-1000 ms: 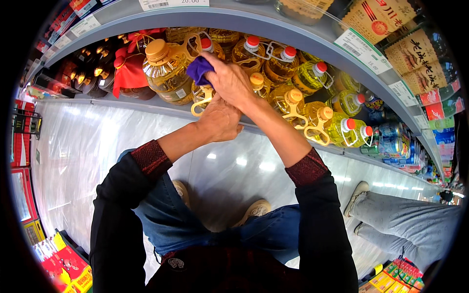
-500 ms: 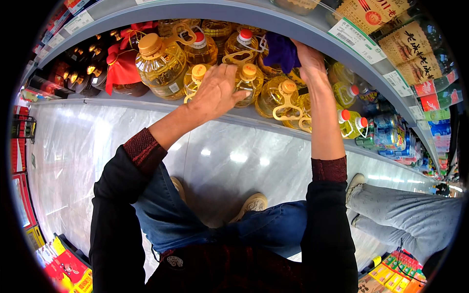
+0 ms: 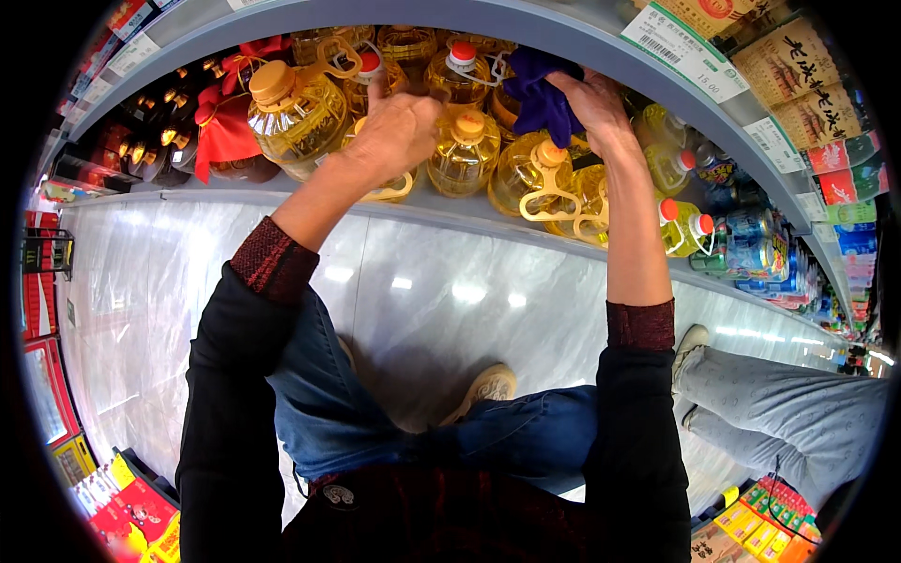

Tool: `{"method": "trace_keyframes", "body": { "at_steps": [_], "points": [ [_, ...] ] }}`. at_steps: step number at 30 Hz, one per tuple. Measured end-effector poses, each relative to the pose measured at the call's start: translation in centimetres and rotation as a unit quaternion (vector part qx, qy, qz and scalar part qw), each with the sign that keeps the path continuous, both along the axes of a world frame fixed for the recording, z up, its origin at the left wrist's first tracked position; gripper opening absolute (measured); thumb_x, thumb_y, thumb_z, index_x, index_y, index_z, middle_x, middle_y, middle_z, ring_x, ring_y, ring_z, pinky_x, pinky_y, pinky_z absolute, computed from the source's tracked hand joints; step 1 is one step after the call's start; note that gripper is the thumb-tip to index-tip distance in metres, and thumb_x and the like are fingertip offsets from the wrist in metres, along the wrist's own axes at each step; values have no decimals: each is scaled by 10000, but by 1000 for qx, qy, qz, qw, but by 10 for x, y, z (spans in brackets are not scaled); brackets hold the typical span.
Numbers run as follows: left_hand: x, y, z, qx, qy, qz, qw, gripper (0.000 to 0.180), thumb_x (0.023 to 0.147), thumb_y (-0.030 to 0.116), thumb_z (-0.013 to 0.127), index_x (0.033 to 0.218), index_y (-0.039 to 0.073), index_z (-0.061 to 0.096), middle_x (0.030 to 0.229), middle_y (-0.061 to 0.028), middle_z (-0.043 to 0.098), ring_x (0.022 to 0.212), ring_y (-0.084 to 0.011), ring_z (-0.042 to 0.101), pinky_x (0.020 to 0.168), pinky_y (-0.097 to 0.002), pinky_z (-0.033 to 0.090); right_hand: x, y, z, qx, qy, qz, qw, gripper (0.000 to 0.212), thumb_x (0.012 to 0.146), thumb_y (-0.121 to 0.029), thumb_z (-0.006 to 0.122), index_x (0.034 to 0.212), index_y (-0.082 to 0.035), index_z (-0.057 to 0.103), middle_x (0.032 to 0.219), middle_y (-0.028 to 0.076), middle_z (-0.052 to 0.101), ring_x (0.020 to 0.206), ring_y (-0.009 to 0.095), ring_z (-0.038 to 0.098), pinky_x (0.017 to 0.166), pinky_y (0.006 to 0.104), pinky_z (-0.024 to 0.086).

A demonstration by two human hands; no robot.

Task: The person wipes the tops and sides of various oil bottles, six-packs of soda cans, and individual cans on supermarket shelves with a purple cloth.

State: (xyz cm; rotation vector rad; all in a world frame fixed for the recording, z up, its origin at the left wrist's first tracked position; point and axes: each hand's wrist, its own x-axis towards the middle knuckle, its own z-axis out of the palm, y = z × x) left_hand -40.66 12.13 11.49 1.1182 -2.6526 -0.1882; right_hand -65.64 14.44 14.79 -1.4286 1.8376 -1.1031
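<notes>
My right hand (image 3: 601,113) grips a purple cloth (image 3: 546,96) over the cooking oil bottles on the low shelf. My left hand (image 3: 402,136) is above a yellow-capped oil bottle, its fingers curled and partly hidden; what they hold, if anything, I cannot make out. A yellow handle (image 3: 392,190) shows below that hand. Just right of it stands an oil bottle with a yellow cap (image 3: 465,155), and beyond it another yellow-capped bottle (image 3: 526,178) with a loop handle. A larger oil jug (image 3: 296,122) stands to the left. Red-capped bottles (image 3: 457,75) stand behind.
Dark jars with red cloth covers (image 3: 225,136) fill the shelf's left end. Smaller red-capped bottles (image 3: 690,230) and packs of drinks (image 3: 751,249) stand to the right. The upper shelf edge (image 3: 526,23) arches over the bottles. Another person's legs (image 3: 770,399) are close on my right.
My left hand has moved slightly left, off the middle yellow-capped bottle, which now shows fully. The right hand has brought the purple cloth a little lower. The view has shifted slightly.
</notes>
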Motion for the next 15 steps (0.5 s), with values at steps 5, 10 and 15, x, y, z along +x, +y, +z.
{"method": "trace_keyframes", "body": {
  "at_steps": [5, 10, 15],
  "points": [
    [3, 6, 23, 26, -30, 1, 999, 389, 778, 37, 552, 1158, 15, 633, 986, -173, 683, 1061, -316, 597, 1041, -613, 203, -6, -1, -4, -17, 9, 22, 1000, 624, 846, -199, 646, 1402, -27, 423, 1454, 166, 408, 1353, 265, 359, 1105, 352, 289],
    [13, 0, 9, -31, 57, -2, 998, 399, 807, 39, 519, 1199, 11, 584, 1025, -213, 667, 1103, -334, 578, 1049, -609, 193, 4, 4, 10, -7, 14, 42, 999, 571, 847, -155, 642, 1374, -31, 462, 1384, 133, 491, 1284, 234, 434, 1079, 324, 323],
    [6, -18, -5, 21, -68, 43, 997, 431, 863, 150, 500, 1254, -30, 484, 1041, -256, 650, 1145, -368, 557, 1060, -663, 154, -10, -8, -4, -24, 11, 63, 998, 521, 847, -113, 645, 1338, -20, 497, 1307, 96, 555, 1192, 191, 500, 1040, 292, 364]
  ]
}}
